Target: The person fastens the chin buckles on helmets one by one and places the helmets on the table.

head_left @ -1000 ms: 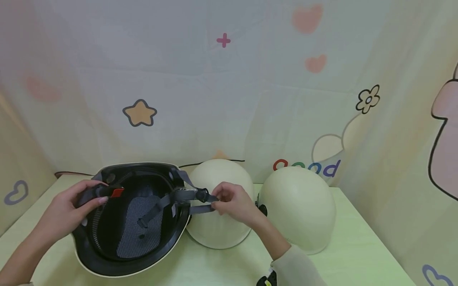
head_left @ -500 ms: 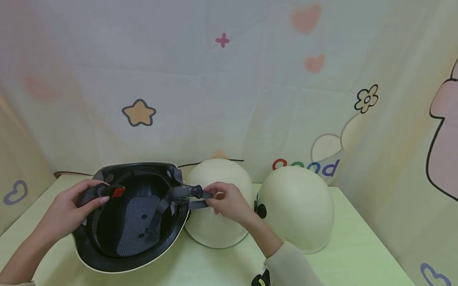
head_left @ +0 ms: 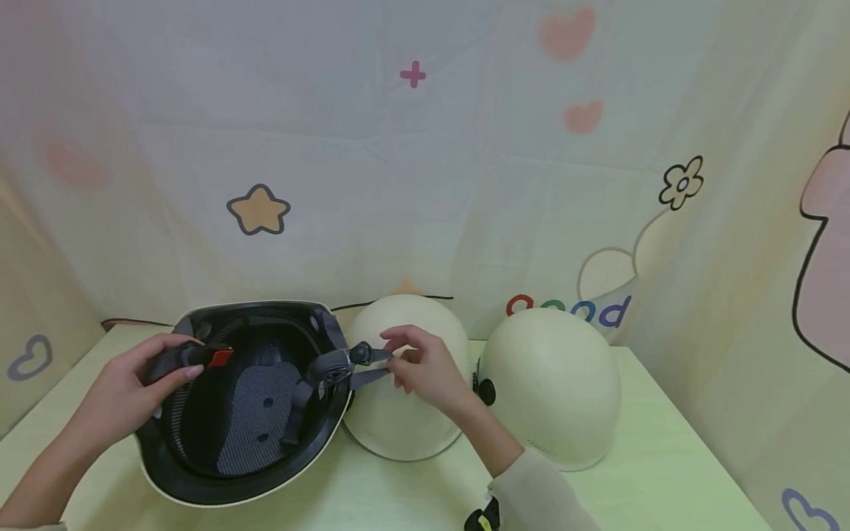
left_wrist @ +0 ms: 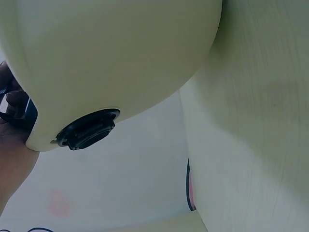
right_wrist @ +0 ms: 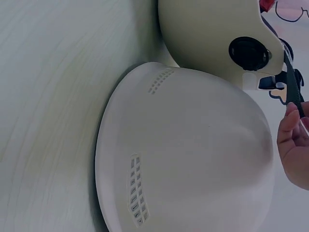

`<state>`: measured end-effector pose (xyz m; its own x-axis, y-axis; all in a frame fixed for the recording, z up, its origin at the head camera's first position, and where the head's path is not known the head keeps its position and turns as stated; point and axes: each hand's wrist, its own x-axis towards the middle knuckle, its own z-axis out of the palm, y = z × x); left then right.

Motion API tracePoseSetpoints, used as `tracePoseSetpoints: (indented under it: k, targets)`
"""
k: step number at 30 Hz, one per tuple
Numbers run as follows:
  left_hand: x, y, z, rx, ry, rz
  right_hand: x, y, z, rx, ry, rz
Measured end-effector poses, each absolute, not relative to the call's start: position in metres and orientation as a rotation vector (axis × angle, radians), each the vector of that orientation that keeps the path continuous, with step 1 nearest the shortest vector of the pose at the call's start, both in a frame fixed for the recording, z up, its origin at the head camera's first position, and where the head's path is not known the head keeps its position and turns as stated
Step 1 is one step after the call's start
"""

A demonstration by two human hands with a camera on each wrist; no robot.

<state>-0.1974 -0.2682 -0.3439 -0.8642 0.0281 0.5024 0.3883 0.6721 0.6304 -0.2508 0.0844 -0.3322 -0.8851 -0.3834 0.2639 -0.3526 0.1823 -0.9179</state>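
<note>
An upturned cream helmet [head_left: 252,494] with a black lining [head_left: 265,420] stands at the left in the head view, its inside facing me. At its left rim my left hand [head_left: 133,391] grips the black chin strap buckle, whose red tab [head_left: 220,358] pokes out past the fingertips. My right hand [head_left: 428,369] pinches the ends of grey straps [head_left: 368,377] beyond the right rim. A black strap adjuster [head_left: 361,354] sits just left of those fingers. In the right wrist view, the strap [right_wrist: 292,87] runs taut from the helmet into my right fingers.
Two more cream helmets, a middle one [head_left: 405,413] and a right one [head_left: 551,391], sit dome up on the pale green table [head_left: 664,457]. The middle one is close behind my right hand. A patterned cloth [head_left: 425,184] hangs behind the table.
My right hand has shifted slightly left and up with the straps. The loose strap inside the helmet has swung rightward and hangs lower. My left hand has stayed put.
</note>
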Motion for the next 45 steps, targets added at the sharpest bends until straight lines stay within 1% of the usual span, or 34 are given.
tracePoseSetpoints:
  k: [8, 21, 29, 34, 38, 41, 45]
  targets:
    - [-0.1967, -0.2656, -0.3436, -0.304, -2.457, -1.086, -0.2491, 0.0866, -0.3256, -0.679, 2.289, -2.033]
    - [-0.1977, -0.2651, -0.344, -0.32, -2.448, -1.053, -0.2517, 0.0904, -0.3295, -0.705, 2.513, -1.793]
    - [-0.1977, -0.265, -0.3446, -0.307, -2.463, -1.063, -0.2548, 0.0921, -0.3289, -0.692, 2.472, -1.921]
    - [-0.1977, -0.265, -0.3434, -0.31, -2.462, -1.04, -0.2553, 0.0899, -0.3336, -0.762, 2.549, -1.793]
    - [-0.1972, -0.2658, -0.3421, -0.324, -2.456, -1.024, -0.2549, 0.0877, -0.3341, -0.909, 2.702, -1.568]
    - [-0.1968, -0.2665, -0.3421, -0.325, -2.456, -1.02, -0.2549, 0.0866, -0.3329, -0.99, 2.744, -1.48]
    - [-0.1967, -0.2668, -0.3427, -0.324, -2.456, -1.026, -0.2539, 0.0858, -0.33, -1.007, 2.722, -1.431]
